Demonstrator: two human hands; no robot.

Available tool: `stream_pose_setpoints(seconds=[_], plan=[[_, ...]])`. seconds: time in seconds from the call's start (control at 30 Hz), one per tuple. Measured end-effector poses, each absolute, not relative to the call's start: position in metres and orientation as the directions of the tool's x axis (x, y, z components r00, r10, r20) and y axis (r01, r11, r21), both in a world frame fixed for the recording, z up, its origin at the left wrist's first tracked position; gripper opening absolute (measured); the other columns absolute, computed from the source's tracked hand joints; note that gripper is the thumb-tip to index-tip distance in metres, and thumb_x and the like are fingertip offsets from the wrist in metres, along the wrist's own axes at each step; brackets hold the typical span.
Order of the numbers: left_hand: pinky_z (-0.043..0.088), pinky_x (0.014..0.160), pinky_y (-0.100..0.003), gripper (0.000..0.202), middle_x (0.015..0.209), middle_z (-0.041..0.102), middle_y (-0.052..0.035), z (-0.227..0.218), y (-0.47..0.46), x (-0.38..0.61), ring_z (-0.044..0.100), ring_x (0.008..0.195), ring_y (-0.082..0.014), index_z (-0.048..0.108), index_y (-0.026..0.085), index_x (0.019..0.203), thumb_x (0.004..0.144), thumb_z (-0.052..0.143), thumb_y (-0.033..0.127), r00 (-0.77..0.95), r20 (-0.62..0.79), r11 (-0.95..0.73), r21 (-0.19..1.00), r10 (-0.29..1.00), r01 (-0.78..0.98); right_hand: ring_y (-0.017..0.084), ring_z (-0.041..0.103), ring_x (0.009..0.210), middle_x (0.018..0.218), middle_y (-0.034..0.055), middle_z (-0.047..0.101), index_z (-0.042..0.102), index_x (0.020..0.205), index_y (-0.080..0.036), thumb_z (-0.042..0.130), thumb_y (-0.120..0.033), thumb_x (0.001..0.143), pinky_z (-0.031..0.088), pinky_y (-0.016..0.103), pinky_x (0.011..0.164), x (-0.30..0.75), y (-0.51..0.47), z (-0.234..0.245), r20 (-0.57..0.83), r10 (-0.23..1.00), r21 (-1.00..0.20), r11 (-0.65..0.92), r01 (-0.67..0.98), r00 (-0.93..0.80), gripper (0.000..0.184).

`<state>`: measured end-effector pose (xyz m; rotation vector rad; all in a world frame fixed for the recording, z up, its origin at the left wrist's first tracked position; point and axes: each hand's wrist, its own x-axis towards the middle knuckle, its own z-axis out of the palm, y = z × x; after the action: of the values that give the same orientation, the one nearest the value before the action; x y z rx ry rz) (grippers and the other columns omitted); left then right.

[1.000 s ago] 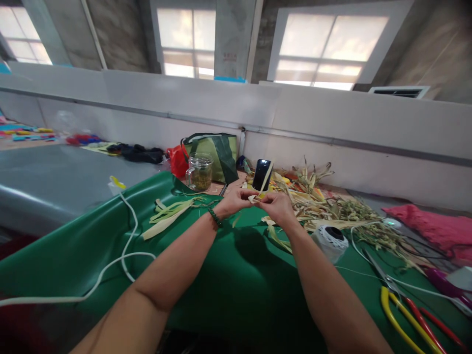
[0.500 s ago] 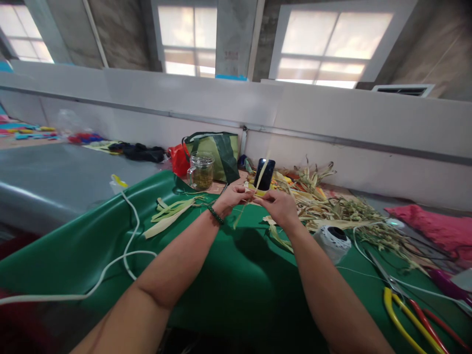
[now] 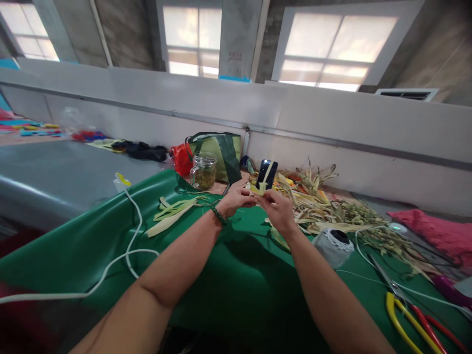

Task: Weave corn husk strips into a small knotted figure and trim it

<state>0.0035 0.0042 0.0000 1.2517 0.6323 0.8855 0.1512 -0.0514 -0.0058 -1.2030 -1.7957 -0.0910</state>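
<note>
My left hand point(image 3: 238, 200) and my right hand point(image 3: 276, 206) are close together above the green sheet point(image 3: 236, 285), fingers pinched. Between them they grip a pale yellow-green corn husk strip point(image 3: 262, 187), whose upper end points up in front of a dark phone point(image 3: 267, 173). A green bead bracelet circles my left wrist. To the left lie several husk strips point(image 3: 173, 216) on the sheet. Right of my right hand spreads a heap of dried husks point(image 3: 313, 209), with a spool of white string point(image 3: 334, 247) in front of it.
Yellow- and red-handled scissors point(image 3: 398, 300) lie at the right, near a pink cloth point(image 3: 431, 228). A glass mug point(image 3: 204, 170) and a green bag point(image 3: 224, 152) stand at the back. A white cable point(image 3: 106, 273) crosses the sheet on the left.
The husk strip is now bent at my fingertips, and the end that hung below my hands no longer shows. Both hands stay close together. The view has shifted slightly.
</note>
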Motion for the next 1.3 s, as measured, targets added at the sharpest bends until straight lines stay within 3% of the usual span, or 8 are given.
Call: stream_pose_setpoints(seconds=[0.1, 0.2, 0.43, 0.6, 0.8, 0.9, 1.1, 1.3], plan=[[0.047, 0.065, -0.023, 0.046, 0.065, 0.066, -0.0014, 0.002, 0.002, 0.003, 0.058, 0.061, -0.0079, 0.070, 0.009, 0.069, 0.037, 0.091, 0.034, 0.574, 0.050, 0.115, 0.962, 0.817, -0.248, 0.013, 0.042, 0.053, 0.053, -0.0029, 0.047, 0.049, 0.059, -0.021, 0.056, -0.044, 0.083, 0.034, 0.026, 0.055, 0.159, -0.047, -0.003, 0.693, 0.713, -0.563, 0.443, 0.698, 0.107, 0.034], [0.046, 0.065, -0.023, 0.047, 0.065, 0.065, -0.0017, 0.003, -0.001, 0.003, 0.056, 0.060, -0.0069, 0.070, 0.008, 0.072, 0.040, 0.091, 0.035, 0.606, 0.047, 0.139, 0.956, 0.794, -0.257, 0.012, 0.039, 0.051, 0.050, -0.0047, 0.042, 0.045, 0.058, -0.021, 0.056, -0.046, 0.080, 0.032, 0.026, 0.054, 0.160, -0.046, -0.003, 0.707, 0.693, -0.579, 0.454, 0.677, 0.140, 0.035], [0.039, 0.057, -0.021, 0.037, 0.055, 0.059, 0.0014, 0.001, -0.002, 0.008, 0.049, 0.053, -0.0053, 0.068, 0.009, 0.065, 0.044, 0.089, 0.030, 0.545, 0.118, 0.055, 0.955, 0.830, -0.290, 0.017, 0.054, 0.063, 0.064, 0.0026, 0.061, 0.055, 0.065, -0.021, 0.052, -0.052, 0.084, 0.041, 0.028, 0.062, 0.160, -0.045, -0.004, 0.759, 0.639, -0.484, 0.426, 0.765, 0.125, 0.037], [0.035, 0.054, -0.020, 0.026, 0.055, 0.056, 0.0035, 0.001, 0.005, 0.006, 0.045, 0.050, -0.0046, 0.064, 0.011, 0.064, 0.048, 0.083, 0.022, 0.445, 0.129, 0.038, 0.937, 0.886, -0.347, 0.017, 0.061, 0.063, 0.071, 0.0029, 0.070, 0.070, 0.081, -0.020, 0.055, -0.048, 0.086, 0.044, 0.027, 0.060, 0.171, -0.046, 0.000, 0.575, 0.816, -0.510, 0.412, 0.755, -0.057, 0.032], [0.035, 0.055, -0.020, 0.010, 0.057, 0.055, 0.0029, -0.005, 0.012, 0.007, 0.044, 0.054, -0.0067, 0.061, 0.012, 0.059, 0.062, 0.068, 0.017, 0.317, 0.327, -0.318, 0.945, 0.890, -0.080, 0.018, 0.062, 0.075, 0.082, 0.0050, 0.072, 0.072, 0.082, -0.022, 0.052, -0.029, 0.092, 0.036, 0.027, 0.061, 0.161, -0.067, 0.009, 0.606, 0.743, -0.009, 0.361, 0.932, -0.282, 0.023], [0.035, 0.056, -0.021, 0.010, 0.055, 0.056, 0.0021, -0.009, 0.012, 0.008, 0.046, 0.056, -0.0091, 0.058, 0.013, 0.055, 0.064, 0.062, 0.013, 0.409, 0.421, -0.509, 0.851, 0.810, 0.132, 0.019, 0.059, 0.076, 0.078, 0.0064, 0.068, 0.071, 0.080, -0.020, 0.051, -0.025, 0.093, 0.032, 0.028, 0.061, 0.156, -0.073, 0.013, 0.604, 0.701, 0.217, 0.313, 0.925, -0.379, 0.024], [0.037, 0.058, -0.021, 0.016, 0.052, 0.052, 0.0037, -0.006, 0.004, 0.005, 0.046, 0.056, -0.0093, 0.052, 0.014, 0.050, 0.059, 0.047, 0.002, 0.727, 0.365, -0.614, 0.783, 0.582, 0.098, 0.021, 0.054, 0.079, 0.076, 0.0059, 0.067, 0.071, 0.076, -0.021, 0.055, -0.026, 0.091, 0.034, 0.032, 0.071, 0.166, -0.067, 0.016, 0.611, 0.681, 0.265, 0.305, 0.915, -0.404, 0.022], [0.036, 0.055, -0.021, 0.011, 0.054, 0.050, 0.0037, -0.004, -0.001, 0.006, 0.043, 0.055, -0.0087, 0.056, 0.014, 0.058, 0.067, 0.061, 0.017, 0.739, 0.302, -0.507, 0.860, 0.602, 0.063, 0.021, 0.052, 0.078, 0.074, 0.0044, 0.066, 0.071, 0.077, -0.021, 0.058, -0.026, 0.089, 0.034, 0.033, 0.077, 0.169, -0.062, 0.013, 0.676, 0.604, 0.255, 0.345, 0.903, -0.422, 0.018]])
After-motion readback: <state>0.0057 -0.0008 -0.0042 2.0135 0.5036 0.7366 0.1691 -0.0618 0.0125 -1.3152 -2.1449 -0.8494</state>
